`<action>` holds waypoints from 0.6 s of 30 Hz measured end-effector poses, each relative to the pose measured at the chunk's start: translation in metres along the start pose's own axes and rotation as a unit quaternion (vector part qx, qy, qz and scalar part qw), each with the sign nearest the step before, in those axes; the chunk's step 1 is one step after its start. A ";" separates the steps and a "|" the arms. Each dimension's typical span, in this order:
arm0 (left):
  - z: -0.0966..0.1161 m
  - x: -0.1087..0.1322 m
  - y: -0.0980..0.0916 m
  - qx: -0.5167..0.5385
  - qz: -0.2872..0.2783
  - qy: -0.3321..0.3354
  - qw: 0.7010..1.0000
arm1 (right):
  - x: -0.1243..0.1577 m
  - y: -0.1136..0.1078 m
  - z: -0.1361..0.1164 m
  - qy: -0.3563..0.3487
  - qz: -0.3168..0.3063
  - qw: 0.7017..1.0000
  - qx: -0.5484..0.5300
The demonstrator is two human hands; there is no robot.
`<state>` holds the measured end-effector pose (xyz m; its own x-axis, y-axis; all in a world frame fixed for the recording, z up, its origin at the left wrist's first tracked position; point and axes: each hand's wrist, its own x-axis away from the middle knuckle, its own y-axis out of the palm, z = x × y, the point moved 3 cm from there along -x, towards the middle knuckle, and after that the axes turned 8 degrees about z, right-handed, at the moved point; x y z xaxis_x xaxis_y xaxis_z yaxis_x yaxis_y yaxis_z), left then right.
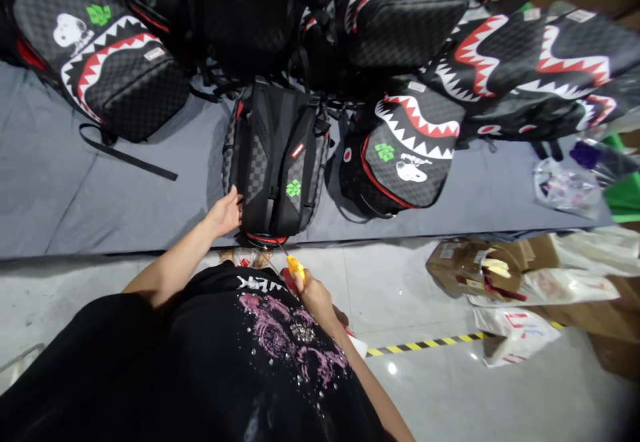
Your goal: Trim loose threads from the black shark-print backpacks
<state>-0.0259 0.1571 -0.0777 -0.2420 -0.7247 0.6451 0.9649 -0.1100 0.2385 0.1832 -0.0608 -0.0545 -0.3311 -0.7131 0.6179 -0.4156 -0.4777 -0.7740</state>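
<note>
A black and grey checkered backpack (273,162) lies on the grey-covered table (200,162), its straps facing up and its red-edged end at the table's front edge. My left hand (226,214) rests against the backpack's lower left side, fingers apart. My right hand (314,292) is wrapped round a yellow-handled tool (295,267), whose thin tip points at the red edge of the bag. What the tip touches is too small to tell.
Another backpack (410,149) with shark teeth lies to the right, and a similar one (125,62) to the left. More bags fill the back. On the floor at right are cardboard boxes (450,267) and white plastic bags (520,335).
</note>
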 end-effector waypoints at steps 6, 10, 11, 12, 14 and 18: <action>-0.012 0.043 0.036 -0.453 0.024 0.337 0.825 | 0.004 0.002 -0.011 -0.006 0.009 0.998 -0.063; -0.039 0.017 0.081 -0.637 -0.070 0.428 0.637 | 0.001 0.002 -0.014 0.017 0.053 0.995 -0.085; -0.038 0.008 0.089 -0.626 -0.073 0.428 0.648 | 0.000 0.002 -0.014 0.023 0.065 0.994 -0.090; -0.033 0.000 0.096 -0.611 -0.071 0.427 0.663 | 0.000 0.002 -0.013 0.029 0.077 0.992 -0.097; -0.016 -0.009 0.108 -0.578 -0.065 0.419 0.697 | -0.001 0.001 -0.011 0.032 0.105 0.987 -0.116; 0.034 -0.001 0.127 -0.428 -0.042 0.347 0.833 | 0.007 -0.002 -0.006 0.010 0.175 0.972 -0.153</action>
<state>0.0938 0.1670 -0.0234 -0.4826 -0.8758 0.0070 0.7378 -0.4108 -0.5357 0.1772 -0.0617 -0.0481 -0.5137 -0.7925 0.3287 -0.5060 -0.0296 -0.8621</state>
